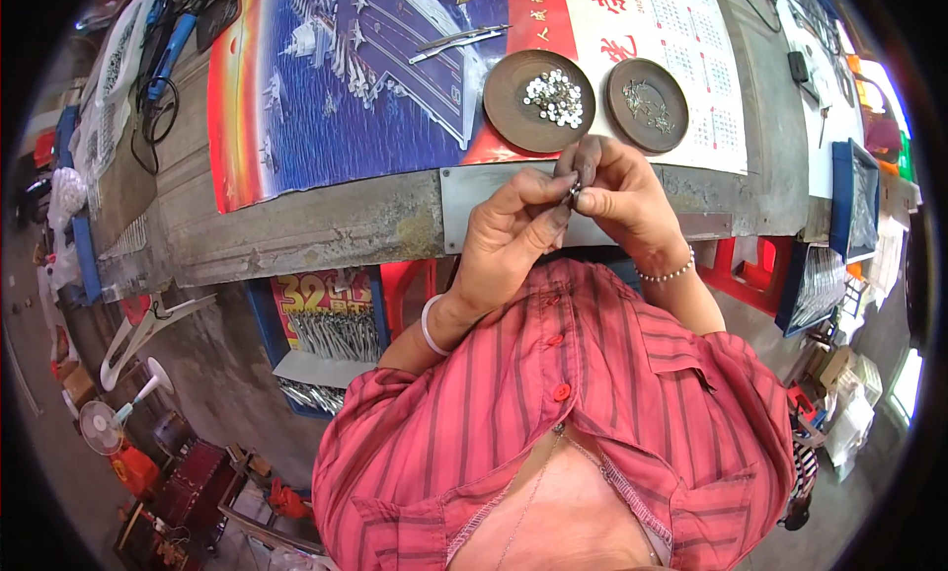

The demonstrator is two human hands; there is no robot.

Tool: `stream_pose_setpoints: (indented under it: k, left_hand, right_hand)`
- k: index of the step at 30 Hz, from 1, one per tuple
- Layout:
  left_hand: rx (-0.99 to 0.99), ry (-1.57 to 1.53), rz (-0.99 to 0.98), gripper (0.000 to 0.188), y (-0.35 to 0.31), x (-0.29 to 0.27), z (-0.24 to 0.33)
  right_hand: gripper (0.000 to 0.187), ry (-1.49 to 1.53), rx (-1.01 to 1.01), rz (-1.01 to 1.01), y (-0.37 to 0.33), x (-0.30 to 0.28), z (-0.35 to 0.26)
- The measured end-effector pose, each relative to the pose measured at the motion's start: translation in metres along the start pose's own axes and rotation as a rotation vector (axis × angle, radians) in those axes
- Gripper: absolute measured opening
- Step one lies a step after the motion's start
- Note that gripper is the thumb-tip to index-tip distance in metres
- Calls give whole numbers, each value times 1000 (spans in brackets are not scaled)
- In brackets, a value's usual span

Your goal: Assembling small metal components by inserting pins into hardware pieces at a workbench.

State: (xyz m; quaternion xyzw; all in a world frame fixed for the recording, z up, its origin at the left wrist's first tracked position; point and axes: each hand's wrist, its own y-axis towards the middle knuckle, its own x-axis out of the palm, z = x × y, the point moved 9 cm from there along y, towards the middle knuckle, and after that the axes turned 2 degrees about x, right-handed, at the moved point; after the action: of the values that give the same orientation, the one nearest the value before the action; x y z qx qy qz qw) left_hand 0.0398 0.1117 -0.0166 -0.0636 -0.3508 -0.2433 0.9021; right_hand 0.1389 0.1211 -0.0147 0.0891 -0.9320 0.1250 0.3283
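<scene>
Small shiny part (pixel 576 189) is pinched by left hand (pixel 515 226) and right hand (pixel 624 191), apparently for control | larger dish (pixel 501 102) (11 o'clock from it), smaller dish (pixel 642 74) (1 o'clock) are set near on counter (pixel 346 237), presumably for reach

Just below the poster (pixel 346 156), the fingers of the left hand (pixel 499 230) and right hand (pixel 632 186) are hiding most of a tiny metal piece (pixel 576 189), its shape showing too small to tell. On the poster, the white bits (pixel 554 98) in the larger dish (pixel 499 122) are overlapping, and the thin pieces (pixel 647 107) in the smaller dish (pixel 617 89) are blending together. The poster itself is running past the upper edge. Below the poster, the bench (pixel 326 228) is covering parts of a blue tray (pixel 265 319) and a red plastic frame (pixel 724 262).
</scene>
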Motion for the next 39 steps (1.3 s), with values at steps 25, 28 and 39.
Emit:
stream_pose_setpoints:
  k: [25, 28, 39]
  left_hand:
    - [244, 207, 73, 26, -3, 21, 36]
    - [215, 190, 62, 26, -7, 25, 31]
    - [-9, 112, 143, 20, -10, 22, 11]
  right_hand:
    - [8, -941, -729, 261, -28, 56, -65]
    - [15, -1121, -761, 267, -29, 59, -63]
    - [25, -1084, -602, 335, -25, 26, -49]
